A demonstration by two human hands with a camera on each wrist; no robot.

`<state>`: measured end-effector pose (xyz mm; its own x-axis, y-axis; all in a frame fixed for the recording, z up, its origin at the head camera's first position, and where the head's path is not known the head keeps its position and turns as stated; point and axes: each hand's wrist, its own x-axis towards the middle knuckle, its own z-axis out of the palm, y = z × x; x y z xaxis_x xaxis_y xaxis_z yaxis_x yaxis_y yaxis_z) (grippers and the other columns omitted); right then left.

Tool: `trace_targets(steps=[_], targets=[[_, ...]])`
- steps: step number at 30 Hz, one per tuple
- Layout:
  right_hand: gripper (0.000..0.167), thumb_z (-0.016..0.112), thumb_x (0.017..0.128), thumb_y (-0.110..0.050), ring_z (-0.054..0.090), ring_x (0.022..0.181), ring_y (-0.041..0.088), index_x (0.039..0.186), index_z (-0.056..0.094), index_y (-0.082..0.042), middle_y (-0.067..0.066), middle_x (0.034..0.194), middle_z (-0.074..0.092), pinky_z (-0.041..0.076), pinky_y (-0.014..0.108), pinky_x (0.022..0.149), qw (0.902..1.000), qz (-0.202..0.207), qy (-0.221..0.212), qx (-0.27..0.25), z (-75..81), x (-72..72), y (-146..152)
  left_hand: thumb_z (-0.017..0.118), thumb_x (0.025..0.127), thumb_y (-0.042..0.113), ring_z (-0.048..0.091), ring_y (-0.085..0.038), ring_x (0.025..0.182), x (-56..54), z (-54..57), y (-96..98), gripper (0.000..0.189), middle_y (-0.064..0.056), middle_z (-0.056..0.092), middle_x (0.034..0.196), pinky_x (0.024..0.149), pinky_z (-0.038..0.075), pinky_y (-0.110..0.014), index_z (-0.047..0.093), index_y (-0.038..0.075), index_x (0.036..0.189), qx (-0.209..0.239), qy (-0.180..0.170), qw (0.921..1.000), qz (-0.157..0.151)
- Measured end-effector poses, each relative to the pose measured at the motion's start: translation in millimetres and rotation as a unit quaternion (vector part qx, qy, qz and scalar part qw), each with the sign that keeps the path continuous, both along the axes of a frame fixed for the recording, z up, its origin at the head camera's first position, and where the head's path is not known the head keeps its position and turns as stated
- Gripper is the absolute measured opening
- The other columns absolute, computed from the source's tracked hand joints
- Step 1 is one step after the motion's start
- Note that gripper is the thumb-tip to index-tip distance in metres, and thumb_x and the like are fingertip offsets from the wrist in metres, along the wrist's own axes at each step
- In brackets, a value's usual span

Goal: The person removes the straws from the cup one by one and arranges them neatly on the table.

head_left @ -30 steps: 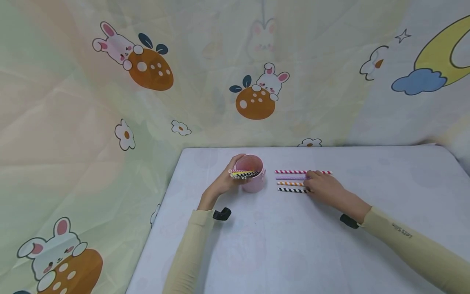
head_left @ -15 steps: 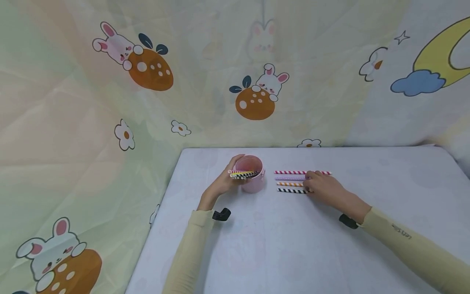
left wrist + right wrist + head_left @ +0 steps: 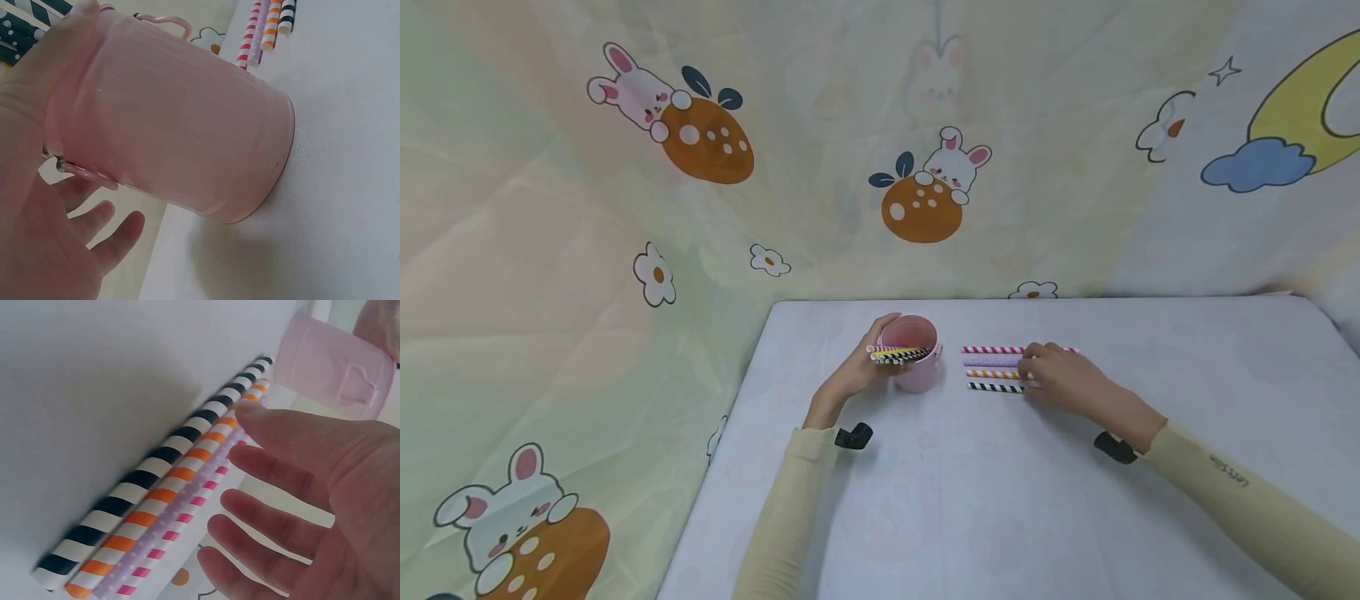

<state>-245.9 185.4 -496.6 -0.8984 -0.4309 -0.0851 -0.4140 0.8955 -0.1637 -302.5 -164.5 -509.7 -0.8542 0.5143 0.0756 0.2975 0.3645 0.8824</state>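
Note:
My left hand (image 3: pixel 857 371) grips a small pink bucket (image 3: pixel 919 380) by its rim, and the bucket leans with its mouth toward me. Several patterned paper straws (image 3: pixel 895 357) stick out over the rim beside the thumb. To the right, a pink-striped straw (image 3: pixel 988 350), a purple dotted straw (image 3: pixel 985 362), an orange-striped straw (image 3: pixel 164 495) and a black-striped straw (image 3: pixel 147 479) lie side by side on the table. Over their right part is my right hand (image 3: pixel 1063 379). In the right wrist view its fingers are spread and loosely bent, pinching nothing; the thumb overlaps the orange-striped straw.
A white cloth covers the table (image 3: pixel 970 500). Behind it and to the left hangs a curtain (image 3: pixel 820 108) printed with rabbits and flowers. The bucket's side handle (image 3: pixel 165 24) stands out from its wall.
My right hand has lifted slightly and its fingers have shifted a little off the straws. The left hand and the bucket stay where they were.

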Motion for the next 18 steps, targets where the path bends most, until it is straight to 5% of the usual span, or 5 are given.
trace_targets(steps=[9, 18], targets=[[0.025, 0.081, 0.085, -0.027, 0.062, 0.106, 0.031, 0.105, 0.075, -0.012, 0.012, 0.119, 0.066, 0.056, 0.049, 0.084, 0.9978, 0.013, -0.011, -0.065, 20.2, -3.5, 4, 0.075, 0.087, 0.003, 0.035, -0.039, 0.146, 7.0, 16.1, 4.0, 0.09, -0.022, 0.038, 0.155, 0.121, 0.026, -0.057, 0.019, 0.004, 0.157, -0.003, -0.012, 0.9999, -0.011], [0.026, 0.076, 0.089, -0.024, 0.063, 0.108, 0.03, 0.11, 0.073, -0.009, 0.011, 0.121, 0.065, 0.055, 0.051, 0.085, 0.9942, 0.028, -0.013, -0.103, 32.8, -9.4, 4, 0.077, 0.086, 0.004, 0.037, -0.029, 0.145, 0.3, 1.9, 1.6, 0.089, -0.01, 0.042, 0.153, 0.121, 0.028, -0.054, 0.024, 0.018, 0.156, 0.0, -0.007, 1.0, 0.001]])
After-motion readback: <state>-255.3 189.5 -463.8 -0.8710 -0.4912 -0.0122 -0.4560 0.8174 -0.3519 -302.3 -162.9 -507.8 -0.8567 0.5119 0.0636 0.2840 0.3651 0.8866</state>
